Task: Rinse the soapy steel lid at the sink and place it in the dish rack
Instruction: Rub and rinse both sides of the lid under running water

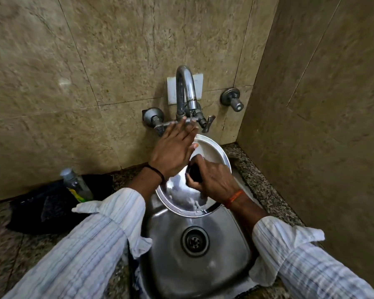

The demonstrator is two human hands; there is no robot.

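A round steel lid (212,152) with a black knob (195,172) is held tilted over the steel sink (173,251), under the curved tap (186,89). My right hand (214,180) grips the black knob at the lid's centre. My left hand (175,145) reaches flat across the lid's upper left, with straight fingers stretched toward the tap's mixer body. A thin stream of water falls from the spout onto those fingertips. Soapy water runs off the lid's lower rim.
A black cloth or tray (50,203) lies on the granite counter at left, with a clear bottle (76,184) with a yellow label leaning on it. A second wall valve (232,99) sticks out at right. The side wall stands close on the right.
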